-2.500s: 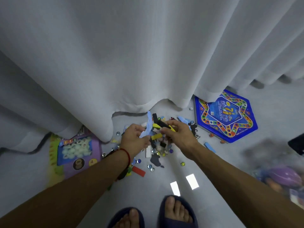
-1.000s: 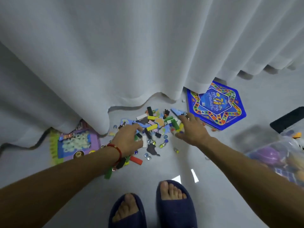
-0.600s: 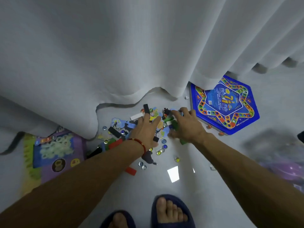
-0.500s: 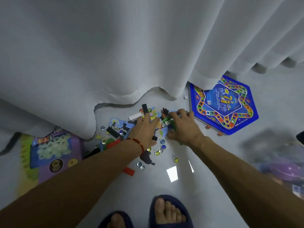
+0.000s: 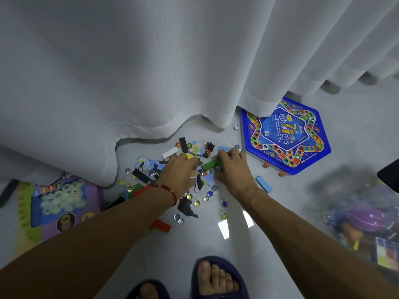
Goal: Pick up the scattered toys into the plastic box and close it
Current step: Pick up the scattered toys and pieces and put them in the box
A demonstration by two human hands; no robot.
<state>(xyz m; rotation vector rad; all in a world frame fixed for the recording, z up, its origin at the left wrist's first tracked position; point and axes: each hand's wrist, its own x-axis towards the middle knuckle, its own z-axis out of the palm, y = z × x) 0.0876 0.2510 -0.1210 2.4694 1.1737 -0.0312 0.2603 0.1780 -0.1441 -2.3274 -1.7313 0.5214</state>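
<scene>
A pile of small toys lies on the grey floor by the curtain: a black block (image 5: 183,144), a white block (image 5: 170,152), a small dark figure (image 5: 209,148), puzzle pieces (image 5: 144,164) and several glass marbles (image 5: 196,203). My left hand (image 5: 179,173) is pressed on the pile with its fingers curled over pieces. My right hand (image 5: 233,169) is curled on the right end of a green block (image 5: 208,165) that lies between the hands. The clear plastic box (image 5: 362,223), blurred and holding toys, stands at the right edge.
A blue hexagonal game tin (image 5: 285,137) lies right of the pile, partly under the white curtain (image 5: 151,72). Nearby are a die (image 5: 236,127), a light blue block (image 5: 263,184) and a red block (image 5: 160,225). A puzzle board (image 5: 58,203) is at left. My slippered feet (image 5: 216,277) are below.
Both hands came down from holding pieces in the air onto the pile, then drew closer together with fingers curling over the toys. The view shifted slightly.
</scene>
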